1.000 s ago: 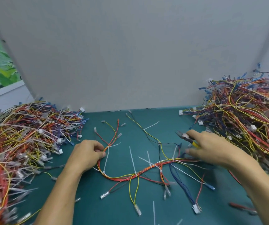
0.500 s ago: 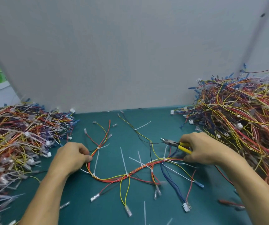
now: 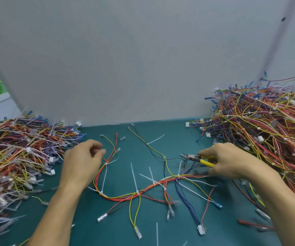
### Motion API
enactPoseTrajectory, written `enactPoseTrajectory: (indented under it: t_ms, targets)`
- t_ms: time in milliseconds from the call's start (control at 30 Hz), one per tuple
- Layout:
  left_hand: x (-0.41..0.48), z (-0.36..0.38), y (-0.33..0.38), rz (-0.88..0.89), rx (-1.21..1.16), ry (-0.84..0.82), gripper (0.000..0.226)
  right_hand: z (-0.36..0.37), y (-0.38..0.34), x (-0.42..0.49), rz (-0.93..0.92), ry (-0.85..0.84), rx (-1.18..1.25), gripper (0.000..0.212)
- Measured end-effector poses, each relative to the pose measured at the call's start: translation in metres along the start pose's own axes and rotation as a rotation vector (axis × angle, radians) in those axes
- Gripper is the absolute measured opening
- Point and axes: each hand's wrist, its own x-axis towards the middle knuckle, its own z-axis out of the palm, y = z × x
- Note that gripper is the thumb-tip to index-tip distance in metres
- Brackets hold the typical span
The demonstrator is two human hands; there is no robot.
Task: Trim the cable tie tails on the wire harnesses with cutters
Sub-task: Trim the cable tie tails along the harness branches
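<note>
My right grip (image 3: pixel 232 162) was wrapped round the cutters (image 3: pixel 194 158), their nose just above the harness (image 3: pixel 136 194) lying between my grips on the counter (image 3: pixel 107 228). My left grip (image 3: pixel 82 164) was curled and blurred; whether it held anything, I couldn't tell. The tie tails (image 3: pixel 134 176) all stood long, so I judged trimming here not yet begun.

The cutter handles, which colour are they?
The cutter handles are yellow, clearest in the head view.

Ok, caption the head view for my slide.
Right hand holds yellow-handled cutters beside a wire harness with untrimmed cable ties.
</note>
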Motion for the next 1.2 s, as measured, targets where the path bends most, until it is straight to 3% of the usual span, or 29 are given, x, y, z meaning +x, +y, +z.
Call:
enactPoseTrajectory:
  t_ms: [100, 200, 367, 533, 700, 867, 967, 1100, 1200]
  targets:
    - [-0.01, -0.004, 0.039, 0.137, -0.226, -0.049, 0.011, -0.001, 0.002, -0.003, -0.002, -0.023, -0.084, 0.042]
    - [-0.021, 0.002, 0.068, 0.222, -0.34, -0.266, 0.018, 0.001, 0.006, -0.007, -0.03, -0.036, -0.181, 0.032]
    - [-0.022, 0.027, 0.102, 0.315, -0.199, -0.598, 0.03, 0.006, 0.011, -0.014, -0.082, -0.045, -0.228, 0.037]
    - [0.0, 0.053, 0.119, 0.464, 0.089, -0.793, 0.039, 0.0, 0.013, -0.014, -0.14, 0.037, -0.24, 0.032]
    - [0.006, 0.076, 0.109, 0.427, -0.09, -0.906, 0.029, 0.006, 0.006, -0.013, -0.16, 0.055, -0.3, 0.027]
    - [-0.019, 0.099, 0.078, 0.287, -0.388, -0.81, 0.006, 0.019, 0.002, -0.009, -0.177, 0.009, -0.293, 0.023]
    - [-0.028, 0.106, 0.071, 0.264, -0.464, -0.696, 0.009, 0.02, 0.003, -0.008, -0.185, 0.004, -0.283, 0.024]
    - [-0.033, 0.106, 0.069, 0.24, -0.571, -0.745, 0.009, 0.02, 0.004, -0.006, -0.201, -0.003, -0.276, 0.024]
    - [-0.035, 0.108, 0.073, 0.255, -0.526, -0.652, 0.008, 0.021, 0.007, -0.005, -0.21, 0.0, -0.27, 0.022]
